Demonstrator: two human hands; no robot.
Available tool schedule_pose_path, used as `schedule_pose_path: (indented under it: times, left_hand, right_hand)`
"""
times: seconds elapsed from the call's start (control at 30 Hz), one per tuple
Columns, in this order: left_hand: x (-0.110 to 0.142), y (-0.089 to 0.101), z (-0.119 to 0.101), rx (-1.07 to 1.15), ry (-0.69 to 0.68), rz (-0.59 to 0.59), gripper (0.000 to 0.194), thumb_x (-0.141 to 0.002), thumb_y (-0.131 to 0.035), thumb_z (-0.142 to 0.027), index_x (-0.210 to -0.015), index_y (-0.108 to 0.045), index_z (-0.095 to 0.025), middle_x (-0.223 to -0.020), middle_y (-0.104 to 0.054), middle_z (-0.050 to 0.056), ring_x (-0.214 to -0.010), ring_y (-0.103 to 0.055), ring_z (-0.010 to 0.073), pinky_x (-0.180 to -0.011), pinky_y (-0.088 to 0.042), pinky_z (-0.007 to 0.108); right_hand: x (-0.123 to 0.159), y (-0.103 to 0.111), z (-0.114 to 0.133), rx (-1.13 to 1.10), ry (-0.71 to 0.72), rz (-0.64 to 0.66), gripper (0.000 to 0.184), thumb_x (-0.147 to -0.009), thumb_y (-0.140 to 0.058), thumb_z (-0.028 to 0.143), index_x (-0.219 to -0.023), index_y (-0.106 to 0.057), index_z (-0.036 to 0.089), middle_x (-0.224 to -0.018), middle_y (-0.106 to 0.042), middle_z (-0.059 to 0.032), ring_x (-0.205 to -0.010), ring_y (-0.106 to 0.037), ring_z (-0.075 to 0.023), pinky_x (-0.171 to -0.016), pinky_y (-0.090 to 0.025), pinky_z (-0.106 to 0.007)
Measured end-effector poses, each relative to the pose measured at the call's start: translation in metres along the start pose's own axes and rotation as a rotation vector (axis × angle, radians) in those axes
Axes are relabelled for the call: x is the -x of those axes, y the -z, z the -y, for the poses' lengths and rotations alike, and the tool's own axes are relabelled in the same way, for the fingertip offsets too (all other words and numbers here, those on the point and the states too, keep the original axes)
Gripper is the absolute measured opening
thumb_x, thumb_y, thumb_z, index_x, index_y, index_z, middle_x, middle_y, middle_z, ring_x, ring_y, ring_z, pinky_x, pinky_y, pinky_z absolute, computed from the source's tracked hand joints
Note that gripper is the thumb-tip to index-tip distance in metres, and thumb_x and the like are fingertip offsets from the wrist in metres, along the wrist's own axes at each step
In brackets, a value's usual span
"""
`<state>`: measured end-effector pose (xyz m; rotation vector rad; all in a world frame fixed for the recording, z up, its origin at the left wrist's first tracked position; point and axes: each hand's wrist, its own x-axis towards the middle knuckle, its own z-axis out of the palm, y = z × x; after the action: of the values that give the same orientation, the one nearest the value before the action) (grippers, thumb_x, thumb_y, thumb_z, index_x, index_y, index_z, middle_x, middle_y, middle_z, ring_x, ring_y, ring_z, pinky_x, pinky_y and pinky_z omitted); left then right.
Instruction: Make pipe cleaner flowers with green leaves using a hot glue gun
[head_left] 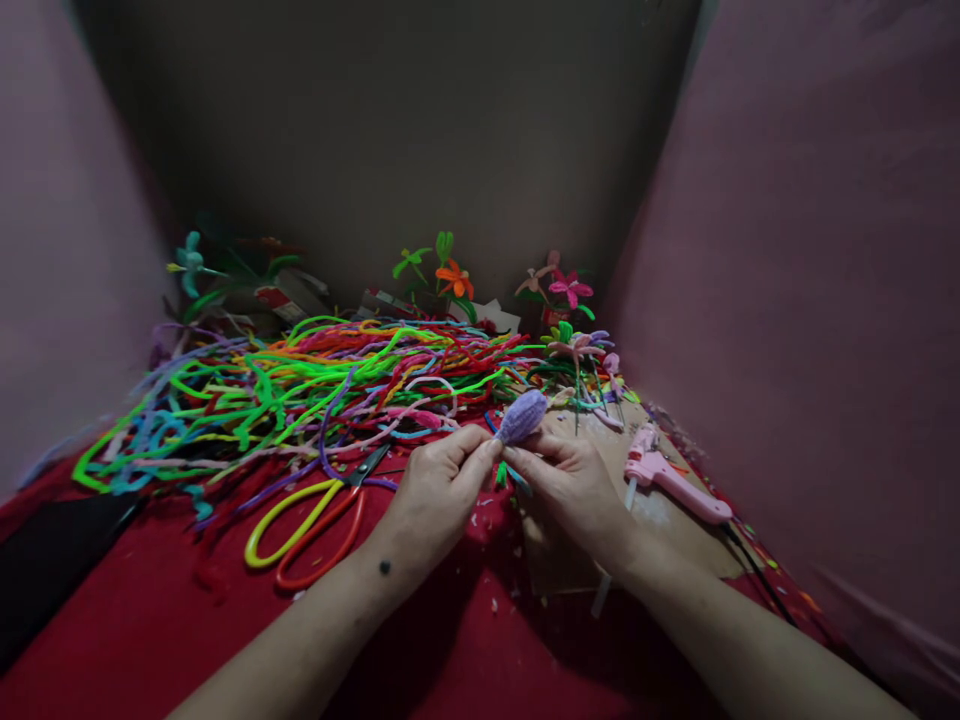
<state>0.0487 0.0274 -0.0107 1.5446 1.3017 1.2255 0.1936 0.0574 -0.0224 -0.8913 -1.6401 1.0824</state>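
A purple pipe-cleaner bud [523, 416] is held up in front of me, its rounded end pointing up and to the right. My left hand [442, 492] pinches its narrow base between thumb and forefinger. From the other side my right hand [571, 490] also pinches the base, and the two thumbs nearly meet. The fingertips hide the lowest part of the bud. Left of my left hand lie scissors [304, 525] with one yellow and one red handle. A pink glue gun [671, 475] rests to the right of my right hand.
Many coloured pipe cleaners [360, 360] are heaped across the back of the red cloth [450, 640]. Pipe-cleaner flowers [454, 279] stand behind them. The glue gun lies on a brown board [570, 560], its black cord [765, 580] trailing right. A black object [60, 560] is at the left.
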Motion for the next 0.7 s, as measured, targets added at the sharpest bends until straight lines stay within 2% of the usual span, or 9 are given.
schedule_pose_path:
  times: [0.1, 0.2, 0.27, 0.43, 0.5, 0.6, 0.7]
  left_hand:
    - [0.0, 0.001, -0.003, 0.344, 0.217, 0.143, 0.03, -0.081, -0.053, -0.039, -0.062, -0.046, -0.018, -0.048, -0.038, -0.008, -0.037, -0.023, 0.0043, -0.038, -0.019, 0.018]
    - [0.001, 0.003, -0.003, 0.59, 0.323, 0.262, 0.023, -0.081, -0.057, -0.037, -0.071, -0.05, -0.018, -0.052, -0.042, -0.008, -0.037, -0.019, 0.0025, -0.035, -0.018, 0.015]
    - [0.001, 0.005, -0.002, 0.678, 0.358, 0.334, 0.019, -0.081, -0.058, -0.033, -0.073, -0.052, -0.017, -0.051, -0.041, -0.008, -0.037, -0.016, 0.0022, -0.034, -0.018, 0.014]
    - [0.001, 0.007, 0.003, 0.742, 0.457, 0.521, 0.02, -0.083, -0.055, -0.032, -0.071, -0.053, -0.016, -0.043, -0.029, -0.01, -0.036, -0.01, 0.0023, -0.032, -0.012, 0.014]
    - [0.001, 0.006, 0.0, 0.706, 0.438, 0.492, 0.021, -0.083, -0.055, -0.033, -0.072, -0.053, -0.016, -0.045, -0.032, -0.009, -0.036, -0.012, 0.0024, -0.033, -0.014, 0.015]
    - [0.003, 0.003, -0.009, 0.579, 0.367, 0.381, 0.024, -0.081, -0.057, -0.036, -0.07, -0.052, -0.016, -0.048, -0.035, -0.009, -0.037, -0.016, 0.0017, -0.035, -0.017, 0.015]
    - [0.007, 0.0, -0.019, 0.456, 0.288, 0.301, 0.023, -0.076, -0.062, -0.036, -0.07, -0.053, -0.016, -0.048, -0.035, -0.009, -0.038, -0.023, 0.0026, -0.037, -0.018, 0.015]
  right_hand:
    - [-0.001, 0.0, 0.001, -0.163, -0.041, 0.012, 0.013, -0.075, -0.069, 0.031, -0.082, -0.075, 0.022, -0.094, -0.068, -0.0041, -0.097, -0.057, -0.0203, -0.089, -0.042, -0.035]
    - [-0.002, 0.002, -0.002, -0.371, -0.131, 0.1, 0.016, -0.071, -0.071, 0.03, -0.085, -0.075, 0.023, -0.091, -0.07, -0.0032, -0.098, -0.058, -0.0212, -0.092, -0.042, -0.039]
    - [-0.003, 0.003, -0.004, -0.469, -0.173, 0.158, 0.018, -0.07, -0.073, 0.028, -0.087, -0.074, 0.023, -0.085, -0.07, -0.0023, -0.094, -0.061, -0.0207, -0.093, -0.042, -0.04]
    - [0.0, 0.0, -0.003, -0.669, -0.262, 0.225, 0.029, -0.064, -0.075, 0.022, -0.093, -0.072, 0.022, -0.094, -0.069, -0.0032, -0.091, -0.062, -0.0203, -0.088, -0.044, -0.036]
    - [0.002, -0.003, -0.002, -0.713, -0.296, 0.181, 0.03, -0.064, -0.074, 0.021, -0.094, -0.071, 0.021, -0.087, -0.069, -0.003, -0.086, -0.062, -0.0196, -0.084, -0.046, -0.035]
    - [0.003, -0.007, -0.003, -0.728, -0.286, 0.119, 0.029, -0.066, -0.073, 0.021, -0.095, -0.07, 0.021, -0.079, -0.068, -0.0017, -0.077, -0.061, -0.0177, -0.078, -0.046, -0.033]
    - [0.003, -0.008, -0.002, -0.76, -0.254, 0.108, 0.027, -0.068, -0.072, 0.02, -0.095, -0.07, 0.022, -0.079, -0.068, -0.0008, -0.079, -0.061, -0.0177, -0.081, -0.045, -0.033]
